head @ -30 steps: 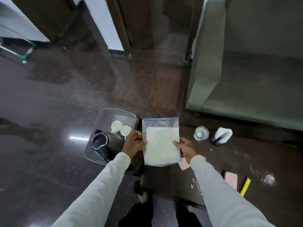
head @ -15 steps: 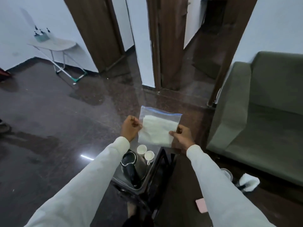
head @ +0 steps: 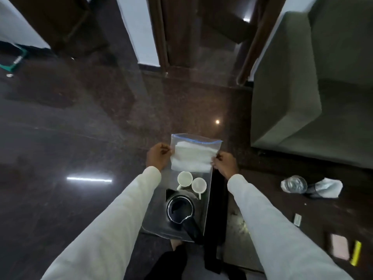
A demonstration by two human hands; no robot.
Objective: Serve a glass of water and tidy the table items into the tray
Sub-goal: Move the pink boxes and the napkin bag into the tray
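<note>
The room is dim around me, lit from overhead. The polished floor [head: 80, 138] throws the light back: a bright streak of glare [head: 89, 179] on the left, a small round glint [head: 217, 121] farther off, another far away near the doorway [head: 246, 19]. My sleeves [head: 113, 229] and the white contents of the bag [head: 192, 157] are the brightest things and look slightly washed out. The whole view is soft, with no crisp edges; the far walls and the sofa [head: 302, 87] on the right are smeared. Straight lines bow outward toward the edges, the door frames leaning. The near corners fall into deep shadow.
</note>
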